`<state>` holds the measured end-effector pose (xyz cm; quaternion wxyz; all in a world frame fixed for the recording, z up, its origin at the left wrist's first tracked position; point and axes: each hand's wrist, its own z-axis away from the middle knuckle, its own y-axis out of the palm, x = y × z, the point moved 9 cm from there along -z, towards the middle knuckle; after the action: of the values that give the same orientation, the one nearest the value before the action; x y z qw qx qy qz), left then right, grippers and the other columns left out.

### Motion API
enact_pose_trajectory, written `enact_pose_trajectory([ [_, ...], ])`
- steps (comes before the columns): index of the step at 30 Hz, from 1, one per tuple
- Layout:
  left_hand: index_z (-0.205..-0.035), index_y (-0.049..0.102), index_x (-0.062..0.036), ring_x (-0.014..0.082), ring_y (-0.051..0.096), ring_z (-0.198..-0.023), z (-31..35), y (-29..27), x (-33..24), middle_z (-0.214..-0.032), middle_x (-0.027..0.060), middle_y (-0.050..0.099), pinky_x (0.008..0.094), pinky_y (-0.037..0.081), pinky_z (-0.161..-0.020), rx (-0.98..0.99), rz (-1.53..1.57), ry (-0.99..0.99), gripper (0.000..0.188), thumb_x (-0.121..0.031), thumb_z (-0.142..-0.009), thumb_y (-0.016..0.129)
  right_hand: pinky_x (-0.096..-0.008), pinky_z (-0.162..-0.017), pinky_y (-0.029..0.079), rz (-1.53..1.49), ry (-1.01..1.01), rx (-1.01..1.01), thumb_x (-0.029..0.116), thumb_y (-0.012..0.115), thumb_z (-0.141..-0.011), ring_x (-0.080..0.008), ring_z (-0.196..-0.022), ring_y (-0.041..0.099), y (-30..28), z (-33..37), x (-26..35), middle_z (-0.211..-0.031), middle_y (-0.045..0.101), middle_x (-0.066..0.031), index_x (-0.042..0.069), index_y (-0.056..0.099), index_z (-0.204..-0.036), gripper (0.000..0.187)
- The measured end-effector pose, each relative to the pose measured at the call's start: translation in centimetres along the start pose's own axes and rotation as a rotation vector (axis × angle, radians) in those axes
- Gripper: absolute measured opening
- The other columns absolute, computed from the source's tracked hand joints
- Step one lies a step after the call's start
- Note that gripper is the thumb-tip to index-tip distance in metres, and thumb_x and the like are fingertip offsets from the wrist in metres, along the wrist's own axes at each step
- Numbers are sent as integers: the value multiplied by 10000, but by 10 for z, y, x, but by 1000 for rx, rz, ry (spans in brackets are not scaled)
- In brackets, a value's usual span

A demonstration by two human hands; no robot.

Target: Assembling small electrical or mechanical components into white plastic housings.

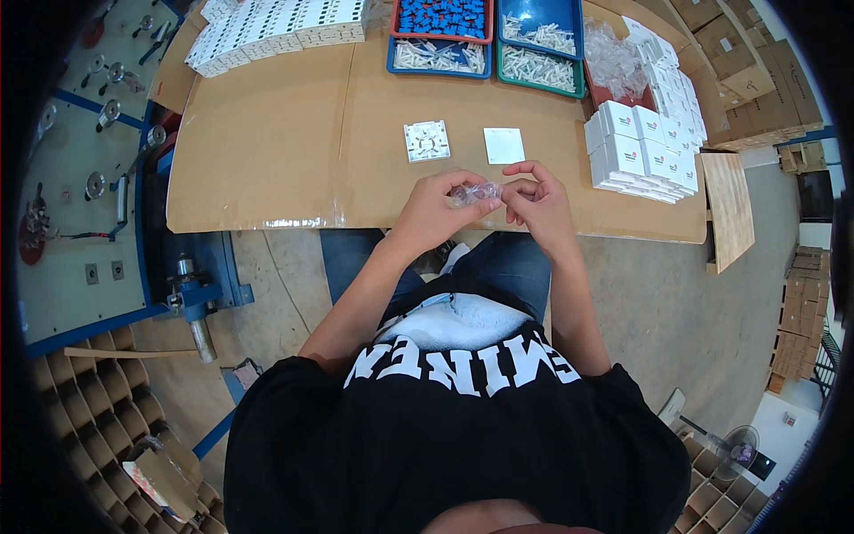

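A small crumpled clear plastic bag [476, 193] is between my hands, just over the near edge of the table. My left hand [427, 209] is closed around its left end, the thumb lying along it. At the other end my right hand [544, 209] pinches the bag with thumb and fingers, its index finger lifted. What the bag contains, if anything, I cannot make out. Beyond my left hand lies a white square frame with cut-outs [427, 141]. A plain white square plate [504, 146] rests beyond my right hand, apart from the frame.
Cardboard covers the table [258, 151]. Rows of small white boxes [276, 31] line the far left. Trays hold blue parts [440, 16] and clear-white small pieces [538, 67]. White boxes [636, 147] are stacked at right, beside a bin of clear bags [616, 58].
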<state>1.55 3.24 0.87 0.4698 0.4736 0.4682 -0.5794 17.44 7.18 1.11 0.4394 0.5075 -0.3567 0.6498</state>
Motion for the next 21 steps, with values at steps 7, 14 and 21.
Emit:
enact_pose_trajectory([
  [7, -1078, 727, -2, 74, 600, -831, -12, 6, 36, -905, 25, 707, 244, 485, -754, -14, 291, 0, 296, -267, -946, 747, -282, -871, 502, 215, -277, 140, 190, 567, -1047, -153, -1097, 607, 9, 1, 16, -1290, 634, -101, 16, 694, -1116, 226],
  [14, -1121, 716, 10, 78, 622, -860, -21, 15, 41, -947, 39, 715, 243, 496, -775, 81, 378, -65, 287, -248, -1007, 662, -327, -917, 491, 180, -311, 197, 207, 602, -1030, -191, -1182, 599, 14, -4, 15, -1289, 637, -130, 17, 723, -1082, 232],
  [21, -1158, 697, 3, 112, 644, -901, -23, 18, 40, -998, 60, 714, 270, 519, -836, 164, 411, -142, 340, -300, -1025, 620, -351, -965, 482, 158, -258, 259, 204, 603, -1027, -224, -1233, 584, 15, -12, 5, -1306, 636, -157, -6, 732, -1037, 247],
])
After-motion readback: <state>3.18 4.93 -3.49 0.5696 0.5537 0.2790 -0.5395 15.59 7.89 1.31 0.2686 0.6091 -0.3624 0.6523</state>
